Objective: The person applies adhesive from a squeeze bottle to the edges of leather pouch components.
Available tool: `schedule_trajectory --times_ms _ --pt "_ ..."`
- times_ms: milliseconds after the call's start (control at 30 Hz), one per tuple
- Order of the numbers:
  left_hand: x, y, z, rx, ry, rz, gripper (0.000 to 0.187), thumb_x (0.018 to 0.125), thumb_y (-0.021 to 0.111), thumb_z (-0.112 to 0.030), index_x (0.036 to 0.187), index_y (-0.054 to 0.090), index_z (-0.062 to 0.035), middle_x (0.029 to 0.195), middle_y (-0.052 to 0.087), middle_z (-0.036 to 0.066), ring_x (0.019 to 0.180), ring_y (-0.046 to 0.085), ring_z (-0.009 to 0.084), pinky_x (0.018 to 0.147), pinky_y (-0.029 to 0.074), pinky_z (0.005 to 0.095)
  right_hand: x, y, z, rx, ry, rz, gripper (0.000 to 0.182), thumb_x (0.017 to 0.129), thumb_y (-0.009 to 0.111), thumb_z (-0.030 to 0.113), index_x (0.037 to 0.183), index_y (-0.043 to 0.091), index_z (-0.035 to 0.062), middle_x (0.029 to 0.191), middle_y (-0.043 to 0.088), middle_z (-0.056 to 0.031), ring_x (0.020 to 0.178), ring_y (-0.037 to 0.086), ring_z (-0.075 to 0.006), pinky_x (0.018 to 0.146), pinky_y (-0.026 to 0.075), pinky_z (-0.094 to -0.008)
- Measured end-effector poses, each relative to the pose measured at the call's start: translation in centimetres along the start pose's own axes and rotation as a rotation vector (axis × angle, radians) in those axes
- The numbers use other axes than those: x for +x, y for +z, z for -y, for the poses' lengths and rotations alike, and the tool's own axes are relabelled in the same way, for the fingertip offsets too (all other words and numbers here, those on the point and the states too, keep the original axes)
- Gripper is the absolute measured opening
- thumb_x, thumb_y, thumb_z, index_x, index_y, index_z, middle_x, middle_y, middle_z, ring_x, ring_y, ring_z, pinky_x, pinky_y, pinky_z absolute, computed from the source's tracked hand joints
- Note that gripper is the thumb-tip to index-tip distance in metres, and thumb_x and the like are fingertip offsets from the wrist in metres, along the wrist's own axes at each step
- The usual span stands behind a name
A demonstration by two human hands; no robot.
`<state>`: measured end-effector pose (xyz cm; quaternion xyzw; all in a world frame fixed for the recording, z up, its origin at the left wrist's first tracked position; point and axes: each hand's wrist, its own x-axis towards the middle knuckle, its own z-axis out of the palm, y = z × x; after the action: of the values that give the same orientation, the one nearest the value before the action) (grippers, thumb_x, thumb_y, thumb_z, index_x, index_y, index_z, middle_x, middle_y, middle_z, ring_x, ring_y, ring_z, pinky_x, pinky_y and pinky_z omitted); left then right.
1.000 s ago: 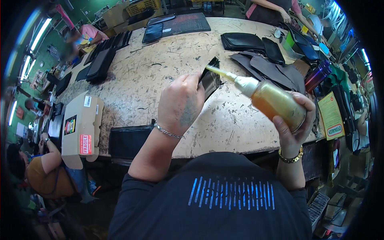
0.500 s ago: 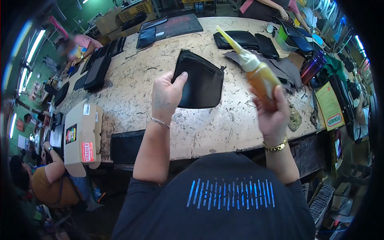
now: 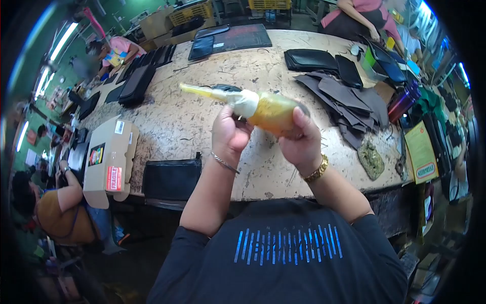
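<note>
A squeeze bottle (image 3: 276, 112) of amber liquid lies tilted nearly level above the table, its long yellow nozzle (image 3: 197, 90) pointing left. My right hand (image 3: 302, 143) is wrapped around the bottle's base end. At the whitish collar, my left hand (image 3: 233, 134) is closed against the bottle, its fingers partly hidden. Behind the nozzle shows a small dark patch (image 3: 226, 87), too covered to name. A black zippered pouch (image 3: 172, 180) lies flat at the table's front edge, left of my left forearm.
A cardboard box (image 3: 109, 157) with a FRAGILE label stands at the left. Black pouches (image 3: 310, 60) and dark flat pieces (image 3: 347, 99) lie at the right, near a stone-like lump (image 3: 371, 161) and a purple bottle (image 3: 405, 101). Co-workers sit and stand around the table (image 3: 167, 121).
My right hand has brought the squeeze bottle left and tipped it level. My left hand has moved to its collar; the black pouch it held no longer shows there. The view has shifted slightly.
</note>
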<state>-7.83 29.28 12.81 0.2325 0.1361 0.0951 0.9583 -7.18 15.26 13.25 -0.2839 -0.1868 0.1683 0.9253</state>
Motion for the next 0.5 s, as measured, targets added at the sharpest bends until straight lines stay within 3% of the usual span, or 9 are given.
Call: schedule_trajectory --times_ms 100,167,233,267,333,433,467,500 --pt "0.1 1.4 1.4 0.154 0.073 0.107 0.025 0.082 0.047 -0.015 0.103 0.044 -0.0028 0.095 0.051 0.004 0.085 0.052 0.0152 0.073 0.047 0.0319 2.7 0.2 1.5 0.058 0.001 0.09 0.028 0.076 0.052 0.02 0.097 0.046 0.0031 0.096 0.053 -0.0098 0.09 0.053 -0.0188 0.08 0.043 -0.0326" --pt "-1.1 3.2 1.4 0.299 0.17 0.203 0.029 0.081 0.051 -0.021 0.105 0.044 -0.0072 0.093 0.05 0.001 0.082 0.048 0.0098 0.068 0.039 0.0257 4.6 0.2 2.3 0.001 0.006 0.144 0.031 0.077 0.051 0.023 0.1 0.049 0.0021 0.1 0.054 -0.0127 0.092 0.053 -0.0216 0.082 0.043 -0.0332" --pt "-0.9 2.7 2.5 0.435 0.311 0.188 0.029 0.084 0.045 -0.029 0.104 0.047 -0.008 0.097 0.05 0.003 0.088 0.047 0.0115 0.07 0.037 0.0235 5.9 1.3 3.1 0.129 0.067 -0.009 0.029 0.076 0.052 0.023 0.098 0.05 0.0037 0.098 0.054 -0.0107 0.092 0.053 -0.0225 0.082 0.042 -0.0361" --pt "-0.8 1.2 3.2 0.409 0.232 0.212 0.028 0.084 0.045 -0.031 0.101 0.048 -0.0082 0.095 0.051 0.003 0.088 0.047 0.0116 0.07 0.036 0.0243 6.7 2.0 3.5 0.158 0.082 -0.164 0.028 0.077 0.05 0.027 0.098 0.052 0.0086 0.102 0.055 -0.0067 0.099 0.049 -0.0243 0.086 0.037 -0.0443" --pt "-0.3 -3.6 5.8 0.344 -0.022 0.276 0.03 0.083 0.044 -0.036 0.093 0.051 -0.0083 0.091 0.053 0.002 0.09 0.047 0.0118 0.072 0.035 0.0275 7.8 2.2 4.2 0.209 0.049 -0.14 0.026 0.076 0.051 0.026 0.097 0.053 0.0108 0.103 0.053 -0.0055 0.1 0.047 -0.0229 0.086 0.035 -0.0485" --pt "-1.8 -4.3 9.1 0.135 -0.39 -0.077 0.043 0.079 0.047 -0.046 0.098 0.052 -0.0073 0.095 0.054 0.004 0.104 0.043 0.016 0.081 0.035 0.0309 7.7 4.0 5.9 0.255 0.005 -0.141 0.029 0.076 0.05 0.026 0.1 0.052 0.0107 0.105 0.052 -0.0069 0.101 0.046 -0.0229 0.086 0.033 -0.0515" --pt "-1.5 -4.5 9.4 0.11 -0.384 -0.081 0.043 0.079 0.047 -0.046 0.098 0.052 -0.0073 0.095 0.054 0.004 0.104 0.043 0.016 0.081 0.035 0.0309 7.4 4.3 6.4 0.273 -0.011 -0.107 0.029 0.077 0.05 0.026 0.101 0.052 0.0105 0.105 0.052 -0.0075 0.101 0.046 -0.0232 0.087 0.032 -0.0522" --pt "-0.7 -4.8 9.6 -0.063 -0.323 0.104 0.046 0.077 0.049 -0.048 0.099 0.053 -0.0073 0.1 0.053 0.005 0.11 0.038 0.0169 0.085 0.033 0.0327 7.2 4.4 7.0 0.293 -0.025 -0.071 0.03 0.077 0.049 0.026 0.102 0.051 0.0104 0.106 0.051 -0.008 0.102 0.046 -0.0234 0.087 0.032 -0.0528"
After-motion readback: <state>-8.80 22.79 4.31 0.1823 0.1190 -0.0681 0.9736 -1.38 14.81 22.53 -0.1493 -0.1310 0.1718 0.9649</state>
